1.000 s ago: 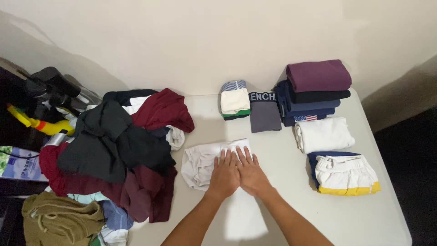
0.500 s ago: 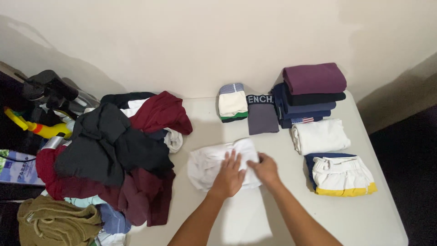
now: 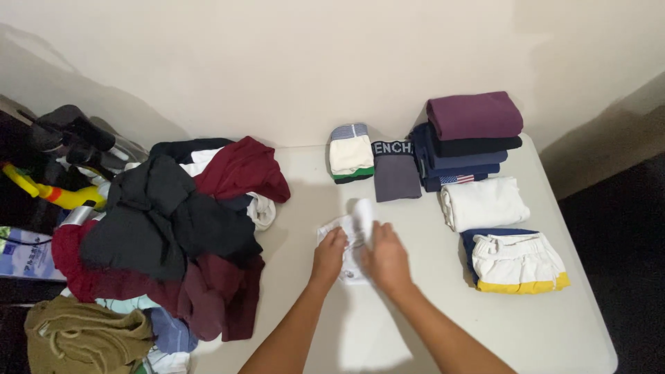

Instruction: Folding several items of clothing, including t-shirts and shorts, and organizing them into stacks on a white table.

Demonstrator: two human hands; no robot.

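**A:** Hands status? Both on the white garment, mid-table. Your left hand has fingers curled, pinching the cloth's left edge. Your right hand lies mostly flat over the right part, fingers partly bent; can't tell if it actually grips or just presses.

**B:** Why that hold?

**A:** My read: left pins/bunches one side, right covers the fold so the bundle stays compact. Cloth is already narrow, top end sticking up past your fingers toward the wall.

**B:** Where's it sit vs. the rest?

**A:** On the table, centre. Apart from everything. Unsorted pile (black, maroon, some white) to the left, near but not touching. Folded stuff to the back/right: striped white-green piece, grey briefs, dark stack w/ purple top, white folded tee, white-yellow shorts.

**B:** Room to move?

**A:** Bare strip behind the garment up to the grey briefs, narrow. More open surface toward you and front-right. Right table edge is close behind the shorts & tee, little slack there. Left side crowded; pile spills over that edge, olive garment hangs low at front-left.
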